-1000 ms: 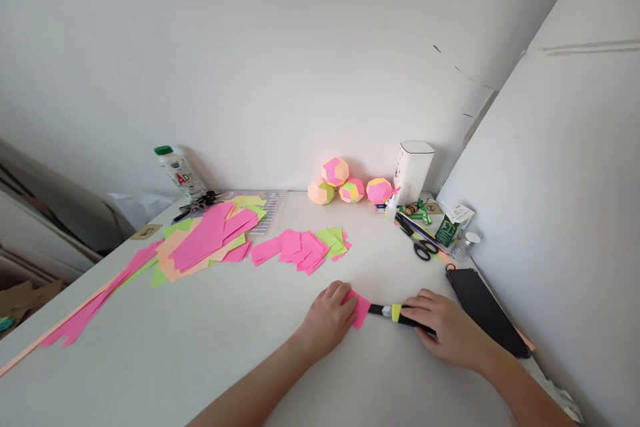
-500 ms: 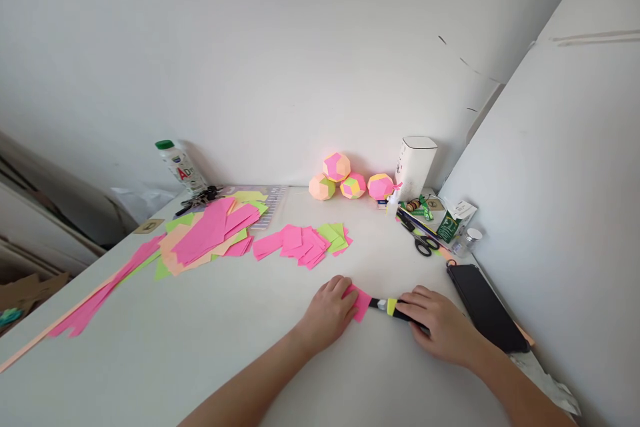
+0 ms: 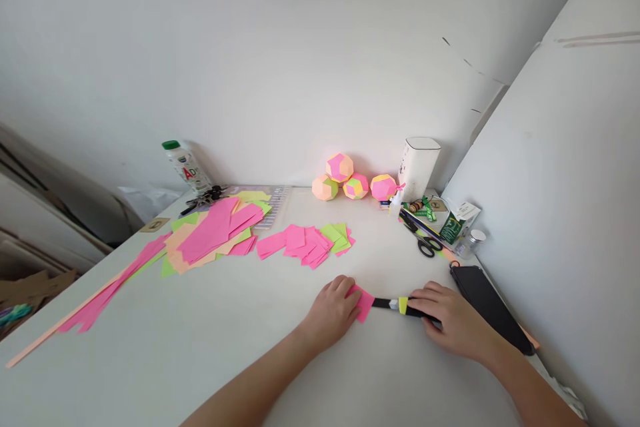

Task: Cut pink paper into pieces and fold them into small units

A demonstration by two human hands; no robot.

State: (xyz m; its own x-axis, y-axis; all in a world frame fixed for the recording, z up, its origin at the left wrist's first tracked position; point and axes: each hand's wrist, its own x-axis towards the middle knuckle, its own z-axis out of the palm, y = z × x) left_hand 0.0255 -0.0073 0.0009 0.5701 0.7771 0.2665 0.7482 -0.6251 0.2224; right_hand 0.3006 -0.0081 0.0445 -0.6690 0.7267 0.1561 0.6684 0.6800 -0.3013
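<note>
My left hand rests on the table with curled fingers, holding a small piece of pink paper down. Part of that paper is hidden beneath the fingers. To its right, my right hand is closed around the handle of a utility knife, black with a yellow band. The knife's dark blade points left, its tip at the paper's right edge; whether the tip lies inside a fold I cannot tell.
Beyond my hands lie pink paper pieces, green pieces and larger coloured sheets. Several paper balls sit by the wall. Scissors, a black phone-like slab and a clear jar are at right.
My right hand has drawn the knife to the right, and more of its blade shows beside the paper. My left hand stays on the paper. The whole view has shifted slightly.
</note>
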